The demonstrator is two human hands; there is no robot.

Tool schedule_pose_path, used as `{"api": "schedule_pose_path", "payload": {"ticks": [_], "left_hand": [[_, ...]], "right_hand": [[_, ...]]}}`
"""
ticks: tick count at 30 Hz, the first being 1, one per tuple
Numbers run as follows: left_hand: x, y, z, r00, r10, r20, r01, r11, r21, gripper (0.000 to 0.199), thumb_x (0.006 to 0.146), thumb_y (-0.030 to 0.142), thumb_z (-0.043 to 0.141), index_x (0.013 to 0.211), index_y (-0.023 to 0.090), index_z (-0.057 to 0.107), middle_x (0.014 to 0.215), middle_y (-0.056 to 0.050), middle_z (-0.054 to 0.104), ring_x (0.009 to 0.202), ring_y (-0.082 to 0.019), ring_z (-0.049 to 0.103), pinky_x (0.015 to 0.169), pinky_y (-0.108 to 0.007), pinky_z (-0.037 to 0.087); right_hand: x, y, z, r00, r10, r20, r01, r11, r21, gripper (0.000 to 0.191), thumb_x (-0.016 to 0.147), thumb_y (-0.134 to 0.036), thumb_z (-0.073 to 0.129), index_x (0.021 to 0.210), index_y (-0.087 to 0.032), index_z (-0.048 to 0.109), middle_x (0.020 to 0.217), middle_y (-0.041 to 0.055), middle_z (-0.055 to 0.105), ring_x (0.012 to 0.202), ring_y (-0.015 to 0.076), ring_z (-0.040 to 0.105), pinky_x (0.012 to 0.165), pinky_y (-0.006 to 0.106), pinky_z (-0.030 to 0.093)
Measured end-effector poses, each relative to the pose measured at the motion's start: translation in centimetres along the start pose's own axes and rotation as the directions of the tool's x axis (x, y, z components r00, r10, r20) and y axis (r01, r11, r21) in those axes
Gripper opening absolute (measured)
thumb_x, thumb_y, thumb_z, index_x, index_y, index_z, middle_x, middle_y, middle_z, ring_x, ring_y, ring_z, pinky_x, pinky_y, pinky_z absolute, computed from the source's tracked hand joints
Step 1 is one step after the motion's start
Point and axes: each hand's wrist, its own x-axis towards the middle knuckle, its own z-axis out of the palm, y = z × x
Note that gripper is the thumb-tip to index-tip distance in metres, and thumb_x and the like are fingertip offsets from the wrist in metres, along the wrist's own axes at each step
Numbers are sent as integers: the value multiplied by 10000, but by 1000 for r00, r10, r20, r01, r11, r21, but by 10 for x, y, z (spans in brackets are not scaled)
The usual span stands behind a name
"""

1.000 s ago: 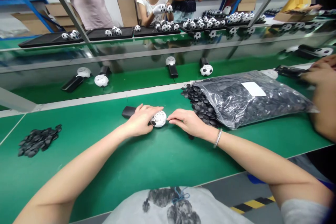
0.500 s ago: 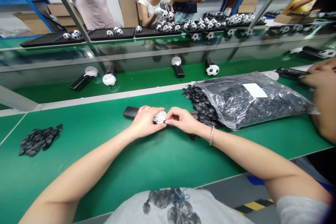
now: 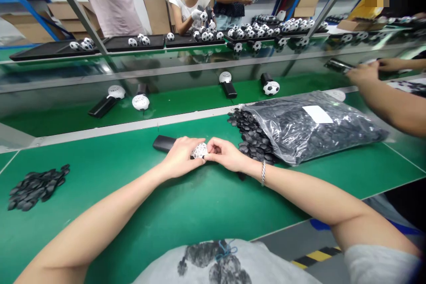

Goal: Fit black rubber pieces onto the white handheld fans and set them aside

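Observation:
On the green bench, my left hand (image 3: 181, 157) is wrapped round a white football-shaped piece (image 3: 200, 150) that has a black handle (image 3: 164, 143) sticking out to the left. My right hand (image 3: 223, 154) meets it from the right, thumb and fingertips pinched together at the ball's edge. Whatever lies in that pinch is too small to make out. Just right of my right hand, small black patches (image 3: 254, 135) spill from the mouth of a clear plastic bag (image 3: 306, 128).
A second pile of black patches (image 3: 37, 186) lies at left. Beyond the bench edge, a green conveyor (image 3: 186, 93) carries several ball-and-handle pieces. Across it, co-workers stand and sit behind black trays (image 3: 140, 43) of football pieces. A co-worker's arm (image 3: 389, 97) reaches in at right.
The co-worker at right has moved their hands forward to the conveyor with a black-handled piece. My hands stay together at the ball. The view has shifted slightly.

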Motion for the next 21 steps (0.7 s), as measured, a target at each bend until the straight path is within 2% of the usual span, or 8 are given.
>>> {"api": "schedule_pose_path", "payload": {"ticks": [2, 4, 5, 7, 9, 11, 16, 21], "left_hand": [[0, 0, -1, 1000, 7, 2, -7, 1000, -3, 509, 711, 357, 569, 1187, 196, 486, 1177, -45, 560, 981, -241, 509, 887, -386, 353], [-1, -1, 0, 1000, 17, 2, -17, 1000, -10, 527, 696, 385, 588, 1178, 197, 491, 1164, -43, 566, 985, -239, 509, 892, -381, 356], [-1, -1, 1, 1000, 19, -3, -19, 1000, -12, 552, 681, 415, 602, 1177, 199, 490, 1162, -44, 566, 997, -242, 505, 905, -387, 350], [-2, 0, 3, 1000, 16, -25, -16, 1000, -3, 610, 651, 477, 620, 1178, 203, 483, 1167, -49, 561, 1030, -256, 494, 951, -415, 312], [-2, -1, 4, 999, 10, -49, -10, 1000, 10, 628, 644, 498, 622, 1180, 205, 476, 1172, -56, 556, 1059, -264, 482, 999, -448, 252], [-1, -3, 3, 999, 27, -27, -27, 1000, 6, 597, 662, 465, 620, 1183, 215, 468, 1176, -53, 553, 1085, -256, 472, 1035, -472, 186], [-4, -5, -7, 986, 76, 148, -70, 997, -45, 607, 663, 335, 642, 1227, 286, 424, 1326, -37, 418, 1275, -290, 252, 1047, -559, 18], [-17, 7, -2, 983, -175, 55, 179, 981, -69, 569, 680, 343, 632, 1215, 291, 446, 1452, -79, 124, 1316, -372, -22, 993, -625, 108]], "right_hand": [[5, 0, -10, 999, 35, 30, -32, 996, -84, 225, 708, -329, 611, 745, -150, 480, 673, -26, 503, 611, 81, 457, 577, 205, 393], [12, -2, -29, 998, 63, 27, -52, 949, -310, 211, 758, -354, 560, 758, -145, 527, 702, 2, 551, 633, 99, 485, 602, 225, 404], [17, -3, -41, 998, 48, -33, -58, 879, -473, 204, 784, -348, 532, 775, -146, 553, 735, 23, 574, 665, 116, 502, 628, 241, 408], [26, -4, -66, 985, -16, -174, -129, 600, -790, 169, 800, -291, 522, 796, -139, 596, 838, 83, 599, 795, 177, 522, 693, 285, 404], [34, -2, -85, 970, -27, -240, -218, 327, -920, 168, 808, -242, 512, 834, -113, 616, 923, 145, 594, 907, 235, 508, 713, 304, 400], [40, 2, -97, 968, 21, -252, -250, 214, -944, 181, 812, -222, 505, 867, -98, 624, 947, 169, 592, 915, 251, 517, 687, 295, 405], [36, 9, -104, 978, 115, -175, -200, 257, -946, 205, 773, -214, 564, 954, -135, 618, 863, 107, 633, 784, 194, 580, 668, 255, 413], [18, 9, -106, 982, 171, -77, -127, 303, -944, 256, 752, -137, 560, 1006, -129, 594, 958, 108, 621, 841, 182, 580, 722, 232, 405]]}}
